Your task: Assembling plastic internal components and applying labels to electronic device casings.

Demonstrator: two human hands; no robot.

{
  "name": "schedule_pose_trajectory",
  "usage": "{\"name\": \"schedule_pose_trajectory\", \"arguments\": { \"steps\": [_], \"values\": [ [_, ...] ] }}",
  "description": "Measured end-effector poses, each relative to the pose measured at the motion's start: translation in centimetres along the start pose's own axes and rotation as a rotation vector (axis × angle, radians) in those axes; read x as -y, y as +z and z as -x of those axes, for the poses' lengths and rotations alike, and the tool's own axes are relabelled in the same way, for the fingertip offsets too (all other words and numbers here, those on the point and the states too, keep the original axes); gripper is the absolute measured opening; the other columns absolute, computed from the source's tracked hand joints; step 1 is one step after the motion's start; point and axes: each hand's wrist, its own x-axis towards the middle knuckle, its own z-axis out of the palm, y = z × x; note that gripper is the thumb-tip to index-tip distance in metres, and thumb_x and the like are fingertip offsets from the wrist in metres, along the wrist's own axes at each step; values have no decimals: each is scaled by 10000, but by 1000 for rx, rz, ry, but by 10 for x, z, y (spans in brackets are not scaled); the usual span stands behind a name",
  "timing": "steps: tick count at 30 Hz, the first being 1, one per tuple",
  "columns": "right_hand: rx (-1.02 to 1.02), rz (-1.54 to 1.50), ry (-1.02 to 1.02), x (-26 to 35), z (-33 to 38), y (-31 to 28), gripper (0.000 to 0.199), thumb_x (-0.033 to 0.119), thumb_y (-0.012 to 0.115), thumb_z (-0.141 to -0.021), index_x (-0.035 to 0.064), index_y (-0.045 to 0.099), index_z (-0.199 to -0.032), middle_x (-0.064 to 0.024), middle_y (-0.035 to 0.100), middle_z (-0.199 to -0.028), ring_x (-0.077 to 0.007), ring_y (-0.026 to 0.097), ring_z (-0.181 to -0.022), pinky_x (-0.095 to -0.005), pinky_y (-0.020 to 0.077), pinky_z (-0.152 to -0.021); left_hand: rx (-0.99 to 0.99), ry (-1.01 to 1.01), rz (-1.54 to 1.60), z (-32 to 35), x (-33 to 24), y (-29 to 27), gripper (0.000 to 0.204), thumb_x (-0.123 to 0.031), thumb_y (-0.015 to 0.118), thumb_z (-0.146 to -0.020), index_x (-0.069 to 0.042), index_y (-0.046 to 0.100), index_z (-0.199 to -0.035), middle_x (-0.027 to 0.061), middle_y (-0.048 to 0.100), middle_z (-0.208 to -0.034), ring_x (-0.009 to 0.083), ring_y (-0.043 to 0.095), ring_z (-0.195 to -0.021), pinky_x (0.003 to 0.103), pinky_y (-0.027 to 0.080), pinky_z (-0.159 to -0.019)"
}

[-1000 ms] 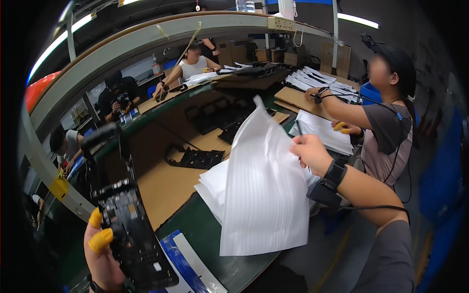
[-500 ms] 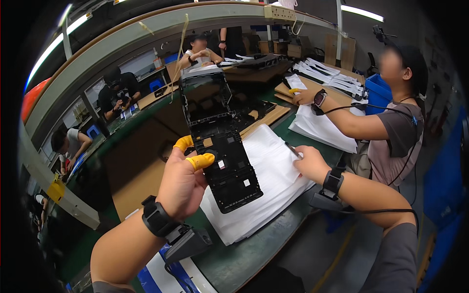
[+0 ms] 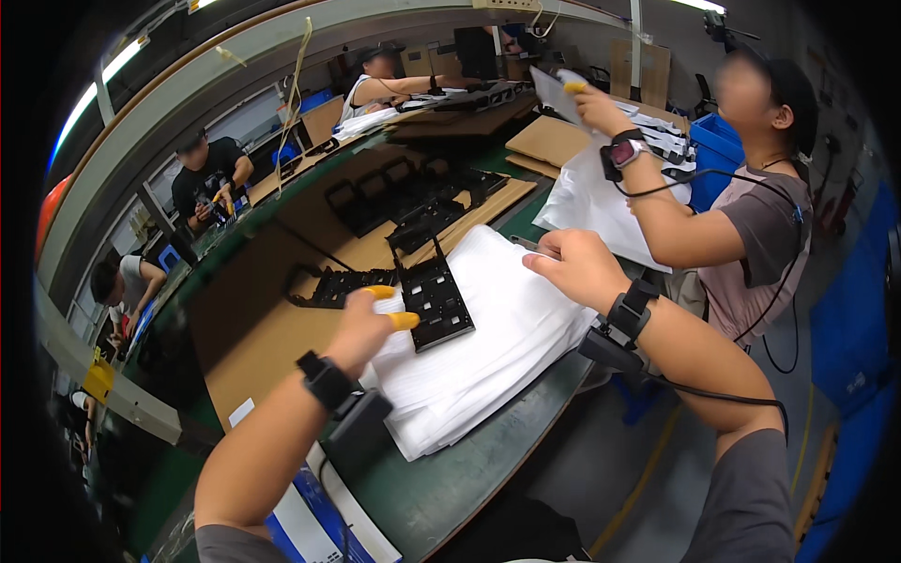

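A black plastic frame (image 3: 437,302), with square openings and small light patches, is over the near-left part of a stack of white foam sheets (image 3: 507,342). My left hand (image 3: 361,328), yellow finger cots on its thumb and a finger, grips the frame at its left edge. Whether the frame rests fully on the sheets I cannot tell. My right hand (image 3: 584,266) is closed over the far right edge of the stack, pinching a slim dark tool (image 3: 524,243) whose kind is unclear.
More black frames (image 3: 404,192) lie on brown cardboard (image 3: 253,342) beyond the stack. A co-worker (image 3: 751,188) at the right lifts a white sheet (image 3: 558,98). Blue-and-white packaging (image 3: 314,516) lies near the table's front. Other people sit farther off.
My left hand has lowered the black frame away from me onto or just over the white sheets. My right hand has shifted slightly left and up. The co-worker has raised a sheet.
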Motion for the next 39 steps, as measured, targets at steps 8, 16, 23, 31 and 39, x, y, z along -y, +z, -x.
{"name": "schedule_pose_trajectory", "arguments": {
  "steps": [8,16,23,31,39],
  "values": [
    [258,320,265,-14,-42,19,663,591,566,-621,-47,607,-799,-210,592,-815,-320,573,-779,-337,445,-695,-120,-143,-232,13,9,-11,591,-328,560,-782,74,342,-1157,223,421,-1150,269,400,-1082,329,318,-896],
    [567,-336,588,-31,-12,47,780,526,630,-628,-156,491,-981,-225,548,-953,-263,553,-882,-312,449,-716,104,-308,-386,8,-19,-2,966,-432,718,-586,154,236,-1184,232,450,-1099,275,479,-986,311,401,-815],
    [590,-1031,663,-20,36,57,364,190,662,-691,-79,556,-912,-128,601,-862,-180,592,-742,-267,463,-675,207,-334,77,6,18,-4,501,-222,715,-643,41,488,-1004,121,569,-845,190,583,-668,301,485,-587],
    [705,-1639,364,70,61,31,305,93,574,-735,-55,514,-995,-126,591,-892,-185,594,-760,-283,476,-728,461,-95,739,97,2,-52,335,-141,607,-740,-10,493,-1027,85,576,-895,140,582,-748,268,500,-640],
    [1166,-1303,116,205,114,34,408,182,652,-719,-26,507,-1038,-57,582,-888,-64,526,-714,-200,431,-618,-253,-28,543,314,36,-171,444,-118,586,-734,14,426,-1126,63,535,-996,117,537,-850,232,437,-725]
  ]
}}
